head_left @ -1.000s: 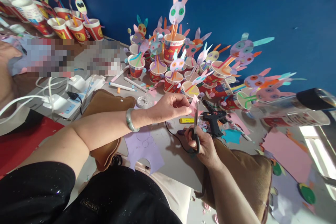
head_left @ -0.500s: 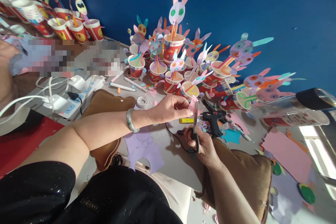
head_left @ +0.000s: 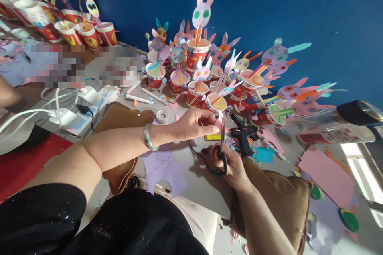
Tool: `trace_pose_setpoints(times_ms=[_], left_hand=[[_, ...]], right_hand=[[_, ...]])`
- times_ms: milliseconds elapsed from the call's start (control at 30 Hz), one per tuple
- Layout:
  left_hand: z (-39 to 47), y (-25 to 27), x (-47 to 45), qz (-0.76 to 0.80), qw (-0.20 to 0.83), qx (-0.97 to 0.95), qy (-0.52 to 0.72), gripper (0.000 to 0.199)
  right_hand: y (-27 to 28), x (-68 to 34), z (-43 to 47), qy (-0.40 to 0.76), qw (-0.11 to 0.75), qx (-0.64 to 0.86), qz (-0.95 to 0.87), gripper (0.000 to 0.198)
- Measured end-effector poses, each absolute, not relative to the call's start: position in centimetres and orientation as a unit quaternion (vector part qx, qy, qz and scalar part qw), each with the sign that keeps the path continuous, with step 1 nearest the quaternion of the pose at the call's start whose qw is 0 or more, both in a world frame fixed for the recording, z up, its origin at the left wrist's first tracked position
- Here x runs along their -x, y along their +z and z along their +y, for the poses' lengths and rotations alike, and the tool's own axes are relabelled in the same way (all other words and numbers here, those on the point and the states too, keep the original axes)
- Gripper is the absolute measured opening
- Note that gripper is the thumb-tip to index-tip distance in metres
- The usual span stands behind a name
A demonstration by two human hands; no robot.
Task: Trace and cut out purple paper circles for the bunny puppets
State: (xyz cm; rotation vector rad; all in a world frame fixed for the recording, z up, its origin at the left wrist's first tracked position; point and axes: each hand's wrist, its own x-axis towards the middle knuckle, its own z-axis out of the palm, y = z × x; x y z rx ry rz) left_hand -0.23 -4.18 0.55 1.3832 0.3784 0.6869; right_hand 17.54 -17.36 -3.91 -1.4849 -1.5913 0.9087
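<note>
Between thumb and fingers, my left hand (head_left: 196, 123) pinches a small piece of pink paper (head_left: 220, 120). My right hand (head_left: 231, 167) is wrapped round the handles of a pair of scissors (head_left: 222, 147), its blades pointing up and away. The blades meet the right side of the pink piece. Just right of them lies a black glue gun (head_left: 243, 137), and a yellow stick-like object (head_left: 212, 137) is partly hidden behind the blades. Purple paper (head_left: 163, 169) with drawn circles and cut-out edges lies under my left forearm.
Red paper cups (head_left: 197, 93) with paper rabbit figures crowd the back. A clear bottle (head_left: 323, 121) lies at the right by pink paper (head_left: 327, 173). Brown cushions (head_left: 275, 197) rest under both arms. White cables (head_left: 56, 103) and a power strip (head_left: 80, 119) are left.
The pink piece has tilted slightly between my left fingers and the scissor blades. At the far left, another person's arm has moved lower. My hands have otherwise stayed in place.
</note>
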Motion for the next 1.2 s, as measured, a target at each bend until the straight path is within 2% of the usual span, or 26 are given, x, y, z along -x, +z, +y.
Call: trace_pose_setpoints(times_ms=[833, 1200], left_hand=[[-4.1, 0.4, 0.1, 0.188, 0.697, -0.606, 0.333, 0.020], [-3.1, 0.7, 0.1, 0.208, 0.705, -0.588, 0.337, 0.014]], right_hand=[[-3.4, -17.2, -17.3, 0.345, 0.380, 0.598, -0.616, 0.065], [-2.9, -17.2, -17.1, 0.362, 0.346, 0.579, -0.643, 0.065]])
